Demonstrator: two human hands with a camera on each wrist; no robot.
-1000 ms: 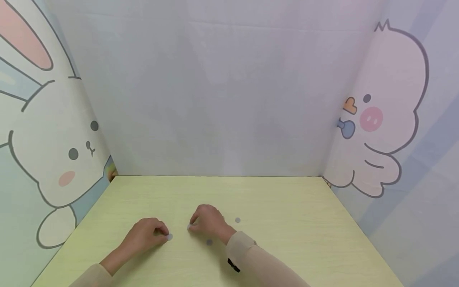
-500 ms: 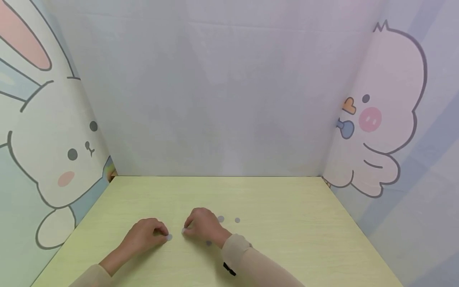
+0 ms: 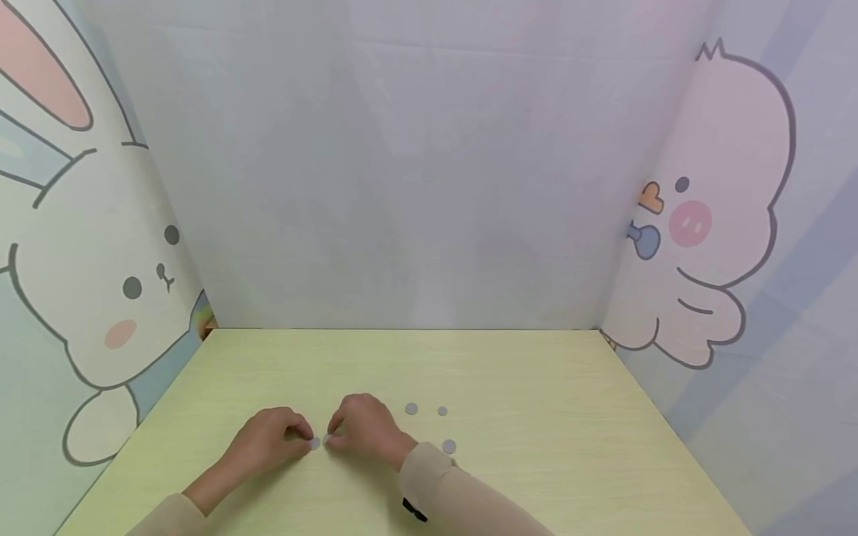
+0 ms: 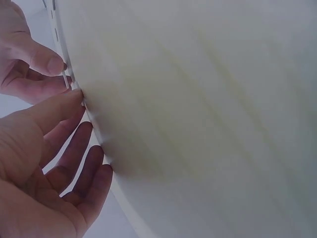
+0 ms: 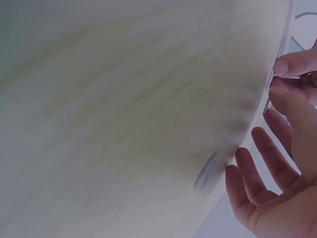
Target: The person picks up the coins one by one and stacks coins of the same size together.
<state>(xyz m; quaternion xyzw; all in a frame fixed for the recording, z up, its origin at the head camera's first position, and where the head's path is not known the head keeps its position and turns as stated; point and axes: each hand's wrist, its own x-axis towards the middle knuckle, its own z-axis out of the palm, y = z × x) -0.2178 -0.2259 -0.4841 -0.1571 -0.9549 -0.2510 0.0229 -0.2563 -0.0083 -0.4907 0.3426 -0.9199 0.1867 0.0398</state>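
On the pale wood-grain table (image 3: 529, 417), in the head view, my left hand (image 3: 268, 438) holds a silver-grey coin (image 3: 316, 444) by its edge between thumb and index fingertips. Just to its right, my right hand (image 3: 365, 426) pinches a second coin (image 3: 326, 439), mostly covered by the fingers. Only a narrow gap separates the two coins. Both wrist views show the fingertips of both hands close together at the tabletop. In the right wrist view another coin (image 5: 205, 171) lies flat near the right hand's little finger.
Beyond the right wrist lie a larger coin (image 3: 412, 409) and a smaller coin (image 3: 442, 411). Another coin (image 3: 449, 447) rests beside the right sleeve (image 3: 429, 473). A plain grey-white curtain (image 3: 409, 186) stands behind the table, with cartoon-printed cloth at both sides.
My right hand has slid left and slightly nearer with its coin, closing on the left hand's coin. Coins formerly behind the right hand and sleeve now show. The left hand stays nearly still.
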